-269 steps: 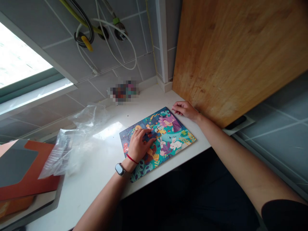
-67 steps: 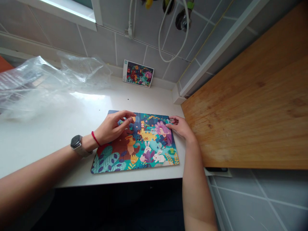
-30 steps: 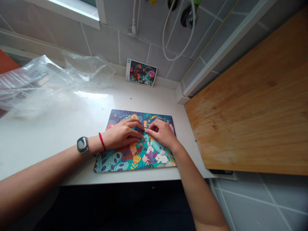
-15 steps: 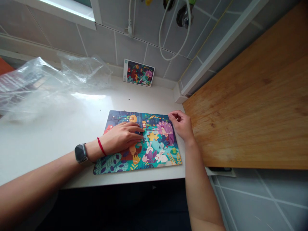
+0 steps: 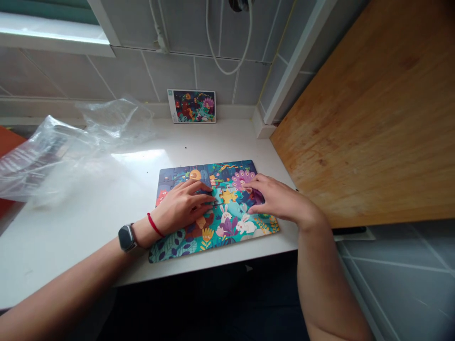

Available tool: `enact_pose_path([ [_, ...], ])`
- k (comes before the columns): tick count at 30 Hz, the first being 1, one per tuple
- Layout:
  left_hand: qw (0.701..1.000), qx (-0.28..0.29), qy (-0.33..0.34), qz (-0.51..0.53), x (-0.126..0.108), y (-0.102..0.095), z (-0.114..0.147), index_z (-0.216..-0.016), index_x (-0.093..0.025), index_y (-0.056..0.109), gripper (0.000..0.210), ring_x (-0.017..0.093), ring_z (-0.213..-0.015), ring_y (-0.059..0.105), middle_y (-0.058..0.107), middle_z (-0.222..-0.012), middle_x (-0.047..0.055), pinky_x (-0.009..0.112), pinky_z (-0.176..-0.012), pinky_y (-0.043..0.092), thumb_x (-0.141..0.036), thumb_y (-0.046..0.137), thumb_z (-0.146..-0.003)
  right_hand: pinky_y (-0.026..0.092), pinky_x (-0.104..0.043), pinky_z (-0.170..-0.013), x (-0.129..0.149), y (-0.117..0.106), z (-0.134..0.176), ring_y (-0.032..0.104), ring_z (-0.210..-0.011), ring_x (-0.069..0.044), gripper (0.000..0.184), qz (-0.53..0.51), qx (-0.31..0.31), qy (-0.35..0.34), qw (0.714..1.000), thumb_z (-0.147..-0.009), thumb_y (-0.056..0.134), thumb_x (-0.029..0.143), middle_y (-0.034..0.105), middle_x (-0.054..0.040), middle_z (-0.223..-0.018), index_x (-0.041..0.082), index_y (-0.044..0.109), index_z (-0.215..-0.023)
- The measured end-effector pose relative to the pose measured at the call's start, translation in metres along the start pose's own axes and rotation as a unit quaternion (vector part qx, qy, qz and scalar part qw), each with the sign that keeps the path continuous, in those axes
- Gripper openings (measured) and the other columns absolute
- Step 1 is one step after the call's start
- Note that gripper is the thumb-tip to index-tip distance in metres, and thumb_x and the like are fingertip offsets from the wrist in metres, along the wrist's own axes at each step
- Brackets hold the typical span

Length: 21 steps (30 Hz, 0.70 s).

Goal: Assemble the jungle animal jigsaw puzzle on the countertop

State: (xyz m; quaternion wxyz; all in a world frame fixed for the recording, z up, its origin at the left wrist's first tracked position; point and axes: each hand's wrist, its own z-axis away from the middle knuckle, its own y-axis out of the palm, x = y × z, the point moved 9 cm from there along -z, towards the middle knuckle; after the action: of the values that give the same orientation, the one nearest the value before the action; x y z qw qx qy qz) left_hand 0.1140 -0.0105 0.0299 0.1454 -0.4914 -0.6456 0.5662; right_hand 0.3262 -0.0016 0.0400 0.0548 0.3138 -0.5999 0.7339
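Note:
A jigsaw puzzle [image 5: 227, 229] with rabbits, a peacock and plants lies on the white countertop. Near its middle is a yellow gap [image 5: 228, 195], shaped like a puzzle piece. Across the left half of the puzzle my left hand [image 5: 185, 203] rests flat with its fingers spread, covering part of the picture. From the right, my right hand [image 5: 277, 196] reaches over the puzzle beside the peacock. Its thumb and fingers are apart, around a dark piece that the hand partly covers; no firm hold on it shows.
A small picture card [image 5: 194, 106] with the same scene leans on the tiled wall. Crumpled clear plastic [image 5: 78, 151] lies on the left of the countertop [image 5: 138, 189]. A wooden board [image 5: 373, 132] stands along the right side, and a white cable [image 5: 231, 71] hangs above.
My right hand has moved from the puzzle's top right corner down and inward, opening its pinch. My left hand stays on the puzzle. The camera view has shifted.

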Motion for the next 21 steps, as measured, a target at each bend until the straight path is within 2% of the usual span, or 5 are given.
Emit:
enact_pose_path([
  [3,1.0,-0.005,-0.007,0.004,0.001,0.001,0.0,-0.109,-0.026,0.078,0.023,0.028,-0.11,0.066,0.072,-0.122,0.009,0.048,-0.097,0.054,-0.043,0.066,-0.101,0.052,-0.041,-0.091,-0.002,0.006,-0.005,0.066,-0.104,-0.032,0.058,0.016,-0.004,0.018,1.0,-0.06,0.099,0.029,0.068,-0.0085,-0.114,0.029,0.08,-0.115],
  [7,1.0,-0.017,-0.018,0.014,0.003,0.001,-0.001,-0.104,-0.023,0.077,0.019,0.027,-0.111,0.066,0.071,-0.122,0.01,0.048,-0.098,0.054,-0.037,0.063,-0.103,0.051,-0.04,-0.089,0.0,0.008,-0.009,0.065,-0.102,-0.031,0.051,0.022,0.013,0.026,0.999,-0.063,0.097,0.027,0.068,-0.0081,-0.113,0.026,0.078,-0.11],
  [15,0.999,-0.027,-0.02,0.029,0.005,0.001,0.0,-0.107,-0.024,0.076,0.017,0.026,-0.108,0.065,0.07,-0.12,0.01,0.049,-0.097,0.055,-0.033,0.062,-0.103,0.052,-0.037,-0.091,0.004,0.007,-0.004,0.065,-0.104,-0.027,0.047,0.06,0.07,0.044,0.995,-0.077,0.087,0.032,0.065,-0.0097,-0.119,0.021,0.072,-0.12],
  [17,0.999,-0.027,-0.024,0.034,0.006,0.001,0.0,-0.107,-0.024,0.077,0.017,0.026,-0.108,0.065,0.07,-0.121,0.01,0.048,-0.097,0.055,-0.033,0.062,-0.103,0.052,-0.038,-0.095,0.008,0.005,-0.004,0.065,-0.108,-0.028,0.045,0.065,0.055,0.028,0.996,-0.079,0.087,0.032,0.066,-0.0094,-0.119,0.022,0.072,-0.121],
  [21,0.998,-0.033,-0.021,0.05,0.007,-0.002,-0.001,-0.103,-0.025,0.08,0.017,0.025,-0.106,0.066,0.071,-0.119,0.009,0.046,-0.095,0.056,-0.032,0.064,-0.102,0.05,-0.042,-0.107,0.031,0.0,-0.01,0.062,-0.12,-0.029,0.036,0.066,-0.031,-0.04,0.997,-0.09,0.079,0.032,0.065,-0.0107,-0.126,0.024,0.074,-0.125],
])
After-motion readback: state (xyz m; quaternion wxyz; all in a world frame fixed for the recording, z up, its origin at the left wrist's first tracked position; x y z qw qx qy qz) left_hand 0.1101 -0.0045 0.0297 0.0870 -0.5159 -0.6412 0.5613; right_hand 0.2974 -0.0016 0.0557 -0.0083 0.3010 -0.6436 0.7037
